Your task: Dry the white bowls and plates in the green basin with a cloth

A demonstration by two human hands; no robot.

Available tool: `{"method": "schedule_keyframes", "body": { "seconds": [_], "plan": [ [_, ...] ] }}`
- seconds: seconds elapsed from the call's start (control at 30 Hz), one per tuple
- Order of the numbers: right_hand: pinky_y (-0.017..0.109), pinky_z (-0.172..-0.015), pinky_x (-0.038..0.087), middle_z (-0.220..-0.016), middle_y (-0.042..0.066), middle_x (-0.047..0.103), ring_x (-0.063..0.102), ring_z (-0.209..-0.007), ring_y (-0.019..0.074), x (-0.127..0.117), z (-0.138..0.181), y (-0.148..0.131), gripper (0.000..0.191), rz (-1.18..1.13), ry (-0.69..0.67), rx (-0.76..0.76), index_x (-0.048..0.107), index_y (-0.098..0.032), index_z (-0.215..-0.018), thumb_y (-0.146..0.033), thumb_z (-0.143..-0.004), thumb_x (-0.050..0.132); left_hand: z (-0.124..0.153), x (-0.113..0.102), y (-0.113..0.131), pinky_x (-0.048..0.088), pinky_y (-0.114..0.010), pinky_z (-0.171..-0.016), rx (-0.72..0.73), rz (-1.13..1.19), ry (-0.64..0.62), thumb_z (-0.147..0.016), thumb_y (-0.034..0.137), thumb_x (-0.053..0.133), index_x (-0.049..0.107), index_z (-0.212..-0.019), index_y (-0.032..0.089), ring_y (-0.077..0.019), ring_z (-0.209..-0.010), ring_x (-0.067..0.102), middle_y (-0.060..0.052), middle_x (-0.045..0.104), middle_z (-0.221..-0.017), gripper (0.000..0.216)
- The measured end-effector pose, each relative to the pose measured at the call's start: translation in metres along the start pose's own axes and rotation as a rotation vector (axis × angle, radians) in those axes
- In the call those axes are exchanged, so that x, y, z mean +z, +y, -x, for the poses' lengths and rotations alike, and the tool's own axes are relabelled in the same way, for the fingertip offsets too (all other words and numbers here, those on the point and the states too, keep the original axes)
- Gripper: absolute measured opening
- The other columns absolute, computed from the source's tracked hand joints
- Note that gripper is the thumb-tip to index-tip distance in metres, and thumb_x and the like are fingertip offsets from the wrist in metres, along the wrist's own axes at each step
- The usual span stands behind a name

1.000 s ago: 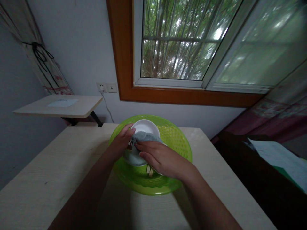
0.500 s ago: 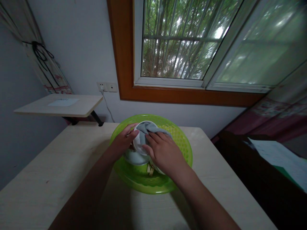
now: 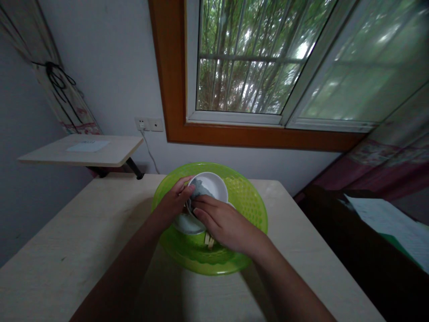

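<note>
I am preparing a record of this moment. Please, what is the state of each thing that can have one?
Upper bowl: tilted, held by left hand
Cloth: crumpled inside upper bowl, under right hand
Basin: standing on table
Lower bowl: in basin, partly hidden
Sticks: partly hidden by right hand
Left curtain: tied with black cord
Plug: in wall socket
Window: cannot tell if open or shut

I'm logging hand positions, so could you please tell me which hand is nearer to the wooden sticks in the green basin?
Right. The right hand is just beside the wooden sticks; the left hand is farther off, beyond and left of them, holding the white bowl.
</note>
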State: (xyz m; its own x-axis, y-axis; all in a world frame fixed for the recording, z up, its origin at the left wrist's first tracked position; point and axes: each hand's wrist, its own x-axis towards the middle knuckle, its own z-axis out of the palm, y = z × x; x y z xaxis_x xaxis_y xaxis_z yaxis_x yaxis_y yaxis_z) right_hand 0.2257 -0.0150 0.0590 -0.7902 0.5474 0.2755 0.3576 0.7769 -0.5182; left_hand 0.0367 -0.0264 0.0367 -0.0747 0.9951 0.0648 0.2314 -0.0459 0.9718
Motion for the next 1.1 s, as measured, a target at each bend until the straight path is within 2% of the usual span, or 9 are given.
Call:
{"method": "schedule_keyframes", "body": {
  "seconds": [0.13, 0.2, 0.33, 0.43, 0.6, 0.73, 0.8, 0.93, 1.1],
  "plan": [
    [0.039, -0.103, 0.050, -0.129, 0.009, 0.061, 0.060, -0.115, 0.0218, 0.004, -0.003, 0.005, 0.036, 0.114, 0.039, 0.018, 0.062, -0.020, -0.128, -0.034, -0.108, 0.037, -0.002, -0.001, -0.002, 0.054, -0.034, -0.094, 0.114, -0.040, -0.032, -0.095, 0.051, 0.050, 0.060, -0.135, 0.021, -0.0253, -0.119, 0.062, -0.007, 0.068, -0.129, 0.051],
    [0.043, -0.103, 0.050, -0.130, 0.011, 0.060, 0.058, -0.117, 0.0254, 0.007, -0.003, 0.007, 0.037, 0.243, 0.097, 0.071, 0.060, -0.020, -0.134, -0.034, -0.106, 0.040, -0.003, -0.002, -0.004, 0.051, -0.035, -0.101, 0.141, -0.040, -0.040, -0.095, 0.050, 0.051, 0.063, -0.132, 0.022, -0.0257, -0.124, 0.059, -0.006, 0.065, -0.136, 0.048],
    [0.047, -0.106, 0.047, -0.134, 0.016, 0.059, 0.054, -0.123, 0.0312, 0.014, -0.003, 0.010, 0.040, 0.478, 0.197, 0.182, 0.059, -0.014, -0.137, -0.033, -0.104, 0.044, -0.004, 0.000, -0.010, 0.059, -0.034, -0.074, 0.020, 0.061, -0.072, -0.089, 0.055, 0.059, 0.058, -0.138, 0.026, -0.0272, -0.105, 0.068, -0.007, 0.068, -0.129, 0.057],
    [0.047, -0.104, 0.048, -0.126, 0.017, 0.063, 0.055, -0.120, 0.0319, 0.017, -0.001, 0.009, 0.037, 0.558, 0.190, 0.251, 0.066, -0.012, -0.127, -0.032, -0.104, 0.045, -0.004, 0.001, -0.013, 0.057, -0.030, -0.060, -0.022, 0.092, -0.036, -0.086, 0.057, 0.062, 0.056, -0.141, 0.028, -0.0250, -0.089, 0.070, -0.008, 0.072, -0.120, 0.062],
    [0.046, -0.094, 0.052, -0.098, 0.013, 0.071, 0.063, -0.102, 0.0294, 0.012, 0.004, 0.004, 0.040, 0.518, 0.080, 0.232, 0.077, -0.015, -0.100, -0.038, -0.105, 0.044, -0.005, -0.002, -0.010, 0.058, -0.029, -0.067, 0.036, 0.089, 0.019, -0.087, 0.055, 0.062, 0.056, -0.141, 0.023, -0.0233, -0.093, 0.069, -0.011, 0.067, -0.127, 0.062],
    [0.038, -0.094, 0.054, -0.105, 0.009, 0.072, 0.065, -0.102, 0.0227, 0.007, 0.002, 0.003, 0.035, 0.305, 0.038, 0.077, 0.074, -0.019, -0.111, -0.033, -0.106, 0.043, -0.004, -0.002, -0.005, 0.058, -0.028, -0.065, 0.009, 0.095, 0.062, -0.090, 0.053, 0.058, 0.054, -0.141, 0.022, -0.0243, -0.098, 0.067, -0.011, 0.065, -0.129, 0.060],
    [0.037, -0.102, 0.051, -0.116, 0.007, 0.071, 0.063, -0.112, 0.0208, 0.005, 0.000, 0.004, 0.031, 0.208, 0.073, -0.019, 0.070, -0.020, -0.121, -0.029, -0.106, 0.044, -0.004, -0.001, -0.004, 0.058, -0.028, -0.063, -0.008, 0.128, 0.070, -0.092, 0.052, 0.055, 0.053, -0.141, 0.024, -0.0247, -0.101, 0.066, -0.011, 0.064, -0.131, 0.057],
    [0.046, -0.116, 0.039, -0.128, 0.008, 0.067, 0.053, -0.129, 0.0248, 0.002, -0.002, 0.009, 0.030, 0.229, 0.193, -0.117, 0.068, -0.020, -0.124, -0.025, -0.104, 0.047, -0.004, 0.000, -0.004, 0.059, -0.030, -0.062, -0.041, 0.229, 0.029, -0.092, 0.054, 0.054, 0.052, -0.140, 0.026, -0.0229, -0.093, 0.067, -0.010, 0.065, -0.127, 0.055],
    [0.046, -0.101, 0.050, -0.119, 0.011, 0.070, 0.062, -0.109, 0.0255, -0.006, 0.001, 0.015, 0.028, 0.293, 0.375, -0.057, 0.071, -0.016, -0.116, -0.024, -0.102, 0.049, -0.007, -0.002, -0.010, 0.059, -0.032, -0.063, -0.074, 0.296, 0.020, -0.091, 0.058, 0.055, 0.052, -0.139, 0.028, -0.0205, -0.082, 0.067, -0.008, 0.068, -0.118, 0.057]
  ]
}}
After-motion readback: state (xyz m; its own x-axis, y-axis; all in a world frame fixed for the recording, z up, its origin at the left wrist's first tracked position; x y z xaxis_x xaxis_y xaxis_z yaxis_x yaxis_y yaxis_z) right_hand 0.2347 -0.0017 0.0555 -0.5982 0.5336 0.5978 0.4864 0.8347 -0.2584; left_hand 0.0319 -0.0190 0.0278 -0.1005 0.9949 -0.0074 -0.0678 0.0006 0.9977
